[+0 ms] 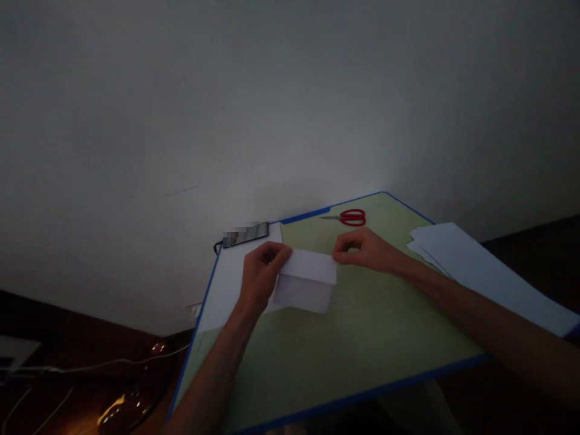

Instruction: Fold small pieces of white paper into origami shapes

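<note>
A small folded sheet of white paper (308, 281) is held up over the table between my two hands, with a crease running across it and its upper part folded over. My left hand (263, 269) pinches its upper left corner between thumb and fingers. At the upper right corner, my right hand (362, 249) is closed in a pinch on the paper's edge. Behind the folded paper, a larger white sheet (226, 290) lies flat at the table's left side. Red-handled scissors (352, 217) rest beyond my right hand, blades pointing left.
The greenish table (353, 362) has a blue edge and stands against a grey wall (290, 109). A phone (247, 234) with a cable lies at the back left corner. A stack of white paper (489, 272) covers the right side, near my right forearm.
</note>
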Demonstrator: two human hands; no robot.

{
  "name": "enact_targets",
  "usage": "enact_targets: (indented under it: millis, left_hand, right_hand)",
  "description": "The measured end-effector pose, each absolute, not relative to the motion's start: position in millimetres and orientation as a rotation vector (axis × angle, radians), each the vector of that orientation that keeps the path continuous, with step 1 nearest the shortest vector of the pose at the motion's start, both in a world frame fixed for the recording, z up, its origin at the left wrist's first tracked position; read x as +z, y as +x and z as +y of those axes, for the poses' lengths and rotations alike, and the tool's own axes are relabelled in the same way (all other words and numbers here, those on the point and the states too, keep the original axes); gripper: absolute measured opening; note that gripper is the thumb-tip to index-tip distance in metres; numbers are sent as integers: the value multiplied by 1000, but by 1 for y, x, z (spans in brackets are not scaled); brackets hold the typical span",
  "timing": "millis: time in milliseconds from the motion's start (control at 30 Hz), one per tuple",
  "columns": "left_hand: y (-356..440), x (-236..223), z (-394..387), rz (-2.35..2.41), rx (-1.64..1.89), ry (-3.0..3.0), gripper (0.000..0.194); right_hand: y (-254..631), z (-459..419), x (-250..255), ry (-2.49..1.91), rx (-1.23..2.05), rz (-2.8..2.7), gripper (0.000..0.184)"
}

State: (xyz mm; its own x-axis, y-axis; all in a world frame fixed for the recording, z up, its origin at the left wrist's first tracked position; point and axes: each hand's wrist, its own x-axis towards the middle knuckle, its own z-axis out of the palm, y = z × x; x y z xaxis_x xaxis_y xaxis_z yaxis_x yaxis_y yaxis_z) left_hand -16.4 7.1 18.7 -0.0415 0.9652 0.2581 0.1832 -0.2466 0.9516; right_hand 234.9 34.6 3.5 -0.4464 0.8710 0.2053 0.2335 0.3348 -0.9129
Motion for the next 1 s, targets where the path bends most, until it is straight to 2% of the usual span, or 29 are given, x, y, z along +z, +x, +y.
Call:
enact_targets:
  millis: [167, 333, 467, 667, 833, 1000]
  left_hand:
    - [-19, 11, 15, 1269, 1361, 1427, 27]
    - [-11, 6, 12, 1282, 1296, 1399, 34]
    - [-4, 1, 7, 1290, 1306, 1389, 40]
    - [2, -7, 6, 1286, 1297, 1368, 43]
    - [6, -8, 2, 1170, 1137, 1275, 65]
    - [6, -5, -1, 1180, 1143, 1372, 59]
  right_hand:
    - [241, 45, -2, -1014, 1122, -1845, 21]
    - [235, 49, -7, -1009, 991, -1726, 17]
    - [228, 45, -8, -1052, 1191, -1506, 19]
    - [223, 35, -9, -959, 1503, -1467, 56]
    - [222, 35, -12, -886, 1498, -1491, 61]
    - [217, 29, -14, -895, 1530, -1520, 82]
